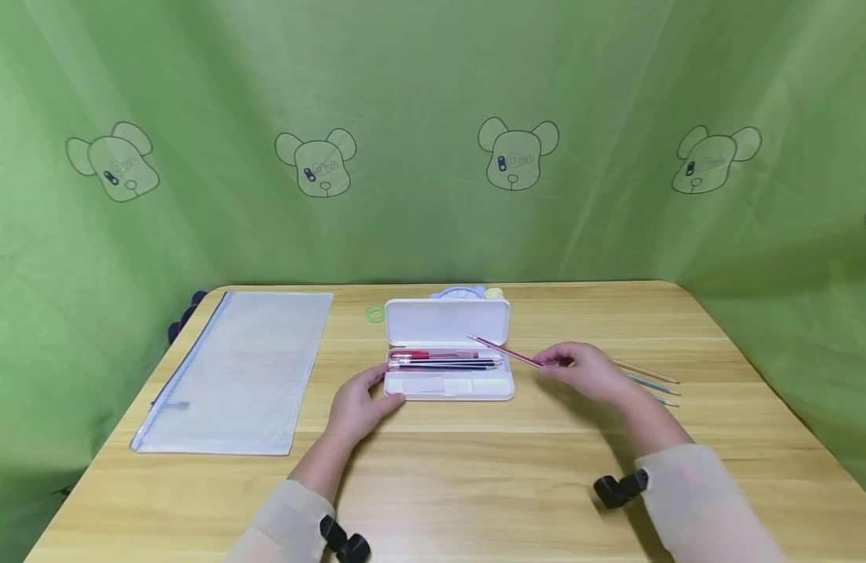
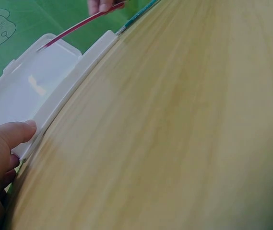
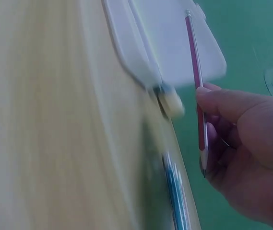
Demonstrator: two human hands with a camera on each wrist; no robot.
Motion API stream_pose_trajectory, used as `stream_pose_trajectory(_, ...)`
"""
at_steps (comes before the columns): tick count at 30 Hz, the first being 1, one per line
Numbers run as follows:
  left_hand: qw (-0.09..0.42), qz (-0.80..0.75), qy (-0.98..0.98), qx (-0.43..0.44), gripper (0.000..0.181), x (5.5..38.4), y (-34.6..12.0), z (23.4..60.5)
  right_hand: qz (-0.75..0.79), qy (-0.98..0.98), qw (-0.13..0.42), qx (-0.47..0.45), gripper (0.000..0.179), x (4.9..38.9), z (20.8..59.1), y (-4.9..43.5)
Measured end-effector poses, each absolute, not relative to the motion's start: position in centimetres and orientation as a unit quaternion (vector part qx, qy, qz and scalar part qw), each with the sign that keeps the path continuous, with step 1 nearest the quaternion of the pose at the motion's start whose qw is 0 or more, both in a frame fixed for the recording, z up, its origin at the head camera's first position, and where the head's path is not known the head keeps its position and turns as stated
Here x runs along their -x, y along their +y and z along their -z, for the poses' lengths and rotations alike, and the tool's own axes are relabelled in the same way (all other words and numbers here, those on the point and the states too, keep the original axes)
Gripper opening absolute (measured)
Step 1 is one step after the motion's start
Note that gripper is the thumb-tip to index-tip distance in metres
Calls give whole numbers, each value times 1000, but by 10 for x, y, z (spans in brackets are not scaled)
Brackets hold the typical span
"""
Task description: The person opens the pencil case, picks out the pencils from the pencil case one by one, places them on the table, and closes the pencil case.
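A white pencil case (image 1: 449, 397) lies on the table with its lid (image 1: 447, 322) tipped up at the back. Several pencils (image 1: 447, 364) and a red pen (image 1: 433, 355) rest in its tray. At the case's left end, my left hand (image 1: 356, 407) holds the near corner, the thumb (image 2: 16, 133) over the front wall. To the right, my right hand (image 1: 581, 367) pinches a red pencil (image 3: 194, 52) between thumb and fingers. This pencil is raised, its eraser end over the case's right side and its sharpened point by my palm.
Several more pencils (image 1: 654, 379) lie on the table beyond my right hand. A translucent zip pouch (image 1: 236, 375) lies flat at the left. Behind the case are a green ring (image 1: 374, 313) and a blue-and-white item (image 1: 461, 292), partly hidden. A green curtain (image 1: 419, 234) surrounds the table (image 1: 475, 477).
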State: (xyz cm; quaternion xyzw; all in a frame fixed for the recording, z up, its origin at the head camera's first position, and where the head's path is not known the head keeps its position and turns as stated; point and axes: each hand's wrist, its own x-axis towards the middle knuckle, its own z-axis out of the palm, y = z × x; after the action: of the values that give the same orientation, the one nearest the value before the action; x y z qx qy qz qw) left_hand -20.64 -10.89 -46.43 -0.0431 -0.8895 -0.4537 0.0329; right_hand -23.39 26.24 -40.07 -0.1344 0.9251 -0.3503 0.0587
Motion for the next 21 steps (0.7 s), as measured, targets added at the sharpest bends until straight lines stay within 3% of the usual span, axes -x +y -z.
stream_pose_trajectory(21,32,448,-892,42,62,205,-108,463,252,963,44,80,23,191,415,359)
